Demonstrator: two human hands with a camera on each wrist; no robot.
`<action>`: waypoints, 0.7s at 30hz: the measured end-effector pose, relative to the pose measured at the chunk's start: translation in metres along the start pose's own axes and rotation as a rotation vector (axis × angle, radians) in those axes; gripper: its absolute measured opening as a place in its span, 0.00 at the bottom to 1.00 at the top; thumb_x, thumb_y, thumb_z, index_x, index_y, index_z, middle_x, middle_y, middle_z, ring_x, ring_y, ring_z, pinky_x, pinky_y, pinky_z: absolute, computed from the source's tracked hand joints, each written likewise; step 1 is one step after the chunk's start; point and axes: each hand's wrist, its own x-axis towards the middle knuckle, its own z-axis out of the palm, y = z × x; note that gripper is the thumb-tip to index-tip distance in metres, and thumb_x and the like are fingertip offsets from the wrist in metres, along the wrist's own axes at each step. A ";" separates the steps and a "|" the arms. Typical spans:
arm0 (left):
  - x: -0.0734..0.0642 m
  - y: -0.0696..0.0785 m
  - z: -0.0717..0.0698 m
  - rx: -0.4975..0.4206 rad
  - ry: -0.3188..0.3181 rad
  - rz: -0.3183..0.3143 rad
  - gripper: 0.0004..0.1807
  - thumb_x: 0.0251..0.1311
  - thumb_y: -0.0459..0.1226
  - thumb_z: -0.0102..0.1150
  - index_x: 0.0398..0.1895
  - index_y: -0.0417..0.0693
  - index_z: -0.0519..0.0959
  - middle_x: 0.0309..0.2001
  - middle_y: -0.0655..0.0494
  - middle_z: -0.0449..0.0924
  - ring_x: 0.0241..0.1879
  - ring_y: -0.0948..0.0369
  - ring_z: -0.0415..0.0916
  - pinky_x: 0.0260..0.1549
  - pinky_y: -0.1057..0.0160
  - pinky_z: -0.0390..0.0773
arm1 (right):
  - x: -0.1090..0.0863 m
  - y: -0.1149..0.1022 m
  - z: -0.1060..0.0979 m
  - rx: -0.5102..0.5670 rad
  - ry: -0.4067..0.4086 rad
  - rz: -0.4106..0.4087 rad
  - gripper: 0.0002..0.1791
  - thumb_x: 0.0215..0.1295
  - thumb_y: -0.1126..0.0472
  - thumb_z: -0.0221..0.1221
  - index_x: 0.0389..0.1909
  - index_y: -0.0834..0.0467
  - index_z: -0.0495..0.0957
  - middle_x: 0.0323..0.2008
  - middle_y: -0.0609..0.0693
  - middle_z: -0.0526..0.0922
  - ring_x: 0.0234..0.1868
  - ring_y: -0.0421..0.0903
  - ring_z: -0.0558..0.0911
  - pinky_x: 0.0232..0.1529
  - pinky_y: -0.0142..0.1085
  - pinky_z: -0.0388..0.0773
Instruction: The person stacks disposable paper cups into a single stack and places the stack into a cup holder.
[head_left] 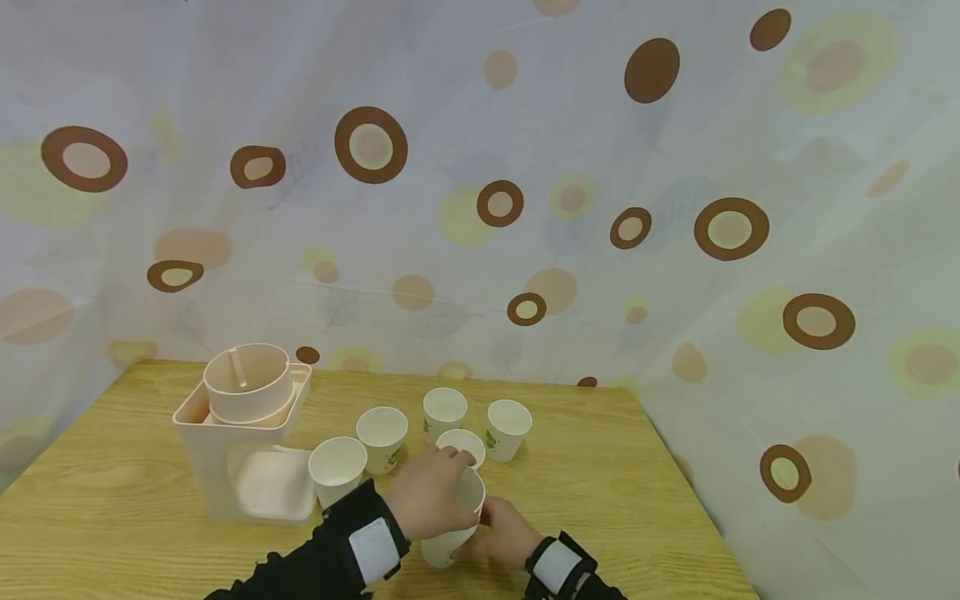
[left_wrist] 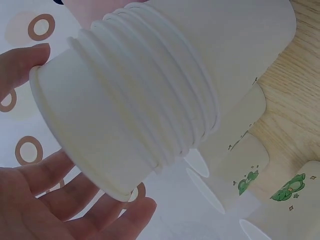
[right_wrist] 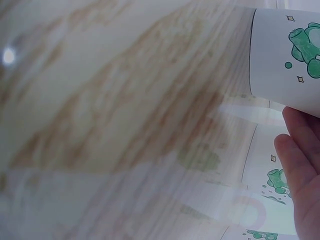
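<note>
A stack of white paper cups (left_wrist: 175,85) leans between my two hands near the front of the table. My left hand (head_left: 431,496) holds the outermost paper cup (left_wrist: 92,115) by its rim, thumb on one side and fingers spread along the other. That cup stands out further than the tightly nested rims behind it. Lower down, my right hand (head_left: 506,533) grips the stack from the right. In the right wrist view its fingers (right_wrist: 297,155) lie against a cup with a green cartoon print (right_wrist: 285,55).
Several single paper cups stand upright just beyond my hands, among them a left one (head_left: 337,467) and a right one (head_left: 510,429). A cream plastic container (head_left: 202,467) with a round cup-like insert (head_left: 251,400) stands left on the wooden table (head_left: 615,500). Patterned cloth hangs behind.
</note>
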 end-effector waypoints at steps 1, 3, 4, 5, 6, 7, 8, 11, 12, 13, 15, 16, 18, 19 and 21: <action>0.000 0.000 0.000 0.000 -0.002 -0.002 0.30 0.41 0.49 0.71 0.48 0.44 0.77 0.42 0.50 0.80 0.41 0.54 0.76 0.35 0.60 0.78 | 0.000 0.000 0.000 0.000 -0.001 0.000 0.30 0.50 0.64 0.69 0.56 0.61 0.72 0.55 0.56 0.77 0.56 0.49 0.76 0.58 0.41 0.72; 0.001 0.000 0.001 -0.003 -0.010 -0.010 0.30 0.41 0.49 0.71 0.48 0.44 0.77 0.42 0.50 0.80 0.41 0.55 0.75 0.36 0.60 0.78 | 0.000 0.000 0.000 -0.002 0.000 0.000 0.30 0.49 0.64 0.69 0.56 0.61 0.72 0.55 0.56 0.78 0.56 0.48 0.76 0.58 0.41 0.72; 0.001 0.000 0.001 -0.005 -0.012 -0.012 0.31 0.41 0.49 0.71 0.48 0.44 0.77 0.42 0.50 0.80 0.41 0.55 0.75 0.36 0.60 0.78 | 0.000 0.000 0.000 -0.004 0.001 0.000 0.30 0.49 0.64 0.69 0.56 0.61 0.72 0.55 0.56 0.78 0.56 0.48 0.76 0.58 0.41 0.72; 0.001 0.000 0.001 -0.006 -0.014 -0.015 0.31 0.41 0.49 0.71 0.48 0.44 0.77 0.43 0.50 0.80 0.41 0.54 0.75 0.36 0.59 0.78 | 0.000 0.000 0.000 -0.007 0.002 0.001 0.30 0.49 0.64 0.69 0.56 0.61 0.72 0.54 0.56 0.78 0.56 0.48 0.76 0.57 0.41 0.72; 0.001 0.000 0.001 -0.006 -0.016 -0.017 0.31 0.41 0.49 0.71 0.48 0.44 0.77 0.43 0.50 0.80 0.41 0.54 0.75 0.37 0.59 0.78 | 0.000 0.000 0.000 -0.010 0.002 0.002 0.30 0.49 0.64 0.69 0.56 0.61 0.72 0.54 0.56 0.78 0.56 0.49 0.76 0.58 0.42 0.72; 0.001 0.000 0.001 -0.005 -0.016 -0.019 0.31 0.41 0.49 0.71 0.48 0.44 0.77 0.43 0.50 0.80 0.41 0.54 0.75 0.37 0.59 0.78 | 0.000 0.000 0.001 -0.012 0.003 0.003 0.30 0.49 0.64 0.69 0.56 0.61 0.72 0.54 0.56 0.78 0.56 0.49 0.76 0.58 0.42 0.72; 0.000 0.001 0.001 -0.004 -0.016 -0.019 0.31 0.41 0.49 0.71 0.48 0.44 0.77 0.43 0.50 0.80 0.41 0.54 0.75 0.37 0.59 0.78 | 0.000 -0.001 0.001 -0.014 0.005 0.004 0.30 0.49 0.64 0.69 0.55 0.61 0.72 0.54 0.56 0.78 0.56 0.50 0.76 0.58 0.43 0.72; 0.000 0.001 0.001 0.001 -0.017 -0.016 0.31 0.41 0.49 0.71 0.48 0.44 0.77 0.42 0.50 0.80 0.41 0.55 0.75 0.36 0.59 0.78 | 0.000 -0.001 0.000 -0.015 0.008 0.014 0.30 0.49 0.64 0.69 0.56 0.61 0.72 0.55 0.56 0.78 0.57 0.52 0.75 0.58 0.46 0.71; 0.000 0.001 0.001 0.002 -0.017 -0.014 0.31 0.40 0.49 0.71 0.48 0.44 0.77 0.42 0.50 0.80 0.41 0.55 0.75 0.36 0.59 0.78 | 0.000 -0.002 0.000 -0.014 0.009 0.016 0.30 0.49 0.64 0.69 0.56 0.61 0.72 0.55 0.56 0.78 0.57 0.53 0.75 0.59 0.47 0.71; -0.001 0.001 0.001 0.002 -0.017 -0.013 0.31 0.40 0.49 0.72 0.48 0.44 0.77 0.42 0.50 0.80 0.41 0.55 0.75 0.36 0.60 0.78 | 0.000 -0.002 0.000 -0.015 0.010 0.019 0.30 0.49 0.64 0.69 0.56 0.61 0.72 0.55 0.56 0.78 0.57 0.53 0.75 0.59 0.47 0.71; -0.001 0.001 0.001 -0.005 -0.021 -0.014 0.31 0.40 0.49 0.72 0.48 0.44 0.77 0.42 0.50 0.80 0.40 0.55 0.75 0.35 0.60 0.79 | 0.000 -0.002 0.000 -0.016 0.011 0.024 0.30 0.49 0.64 0.69 0.55 0.61 0.73 0.55 0.56 0.78 0.57 0.54 0.75 0.59 0.48 0.71; -0.001 0.002 0.001 -0.009 -0.023 -0.015 0.31 0.40 0.49 0.72 0.48 0.44 0.77 0.42 0.50 0.80 0.40 0.55 0.75 0.35 0.60 0.79 | 0.000 -0.003 0.000 -0.017 0.010 0.025 0.30 0.49 0.64 0.69 0.55 0.61 0.73 0.55 0.56 0.78 0.57 0.54 0.75 0.59 0.48 0.71; 0.000 0.001 0.002 -0.018 -0.028 -0.020 0.31 0.39 0.48 0.72 0.48 0.44 0.77 0.42 0.50 0.80 0.41 0.55 0.75 0.35 0.60 0.79 | 0.000 -0.003 0.000 -0.020 0.010 0.023 0.30 0.49 0.64 0.69 0.55 0.61 0.73 0.55 0.56 0.77 0.57 0.54 0.75 0.59 0.48 0.71; 0.000 0.001 0.002 -0.023 -0.031 -0.023 0.31 0.39 0.48 0.72 0.48 0.44 0.77 0.42 0.50 0.80 0.41 0.55 0.75 0.35 0.59 0.79 | 0.000 -0.003 0.000 -0.020 0.009 0.022 0.30 0.49 0.63 0.69 0.55 0.61 0.73 0.55 0.56 0.77 0.57 0.53 0.75 0.59 0.48 0.71; 0.000 0.001 0.002 -0.031 -0.037 -0.028 0.31 0.39 0.48 0.73 0.48 0.44 0.77 0.43 0.50 0.80 0.41 0.55 0.75 0.35 0.59 0.79 | 0.000 -0.003 0.000 -0.019 0.009 0.021 0.29 0.49 0.63 0.69 0.55 0.61 0.73 0.55 0.56 0.77 0.57 0.53 0.75 0.59 0.48 0.71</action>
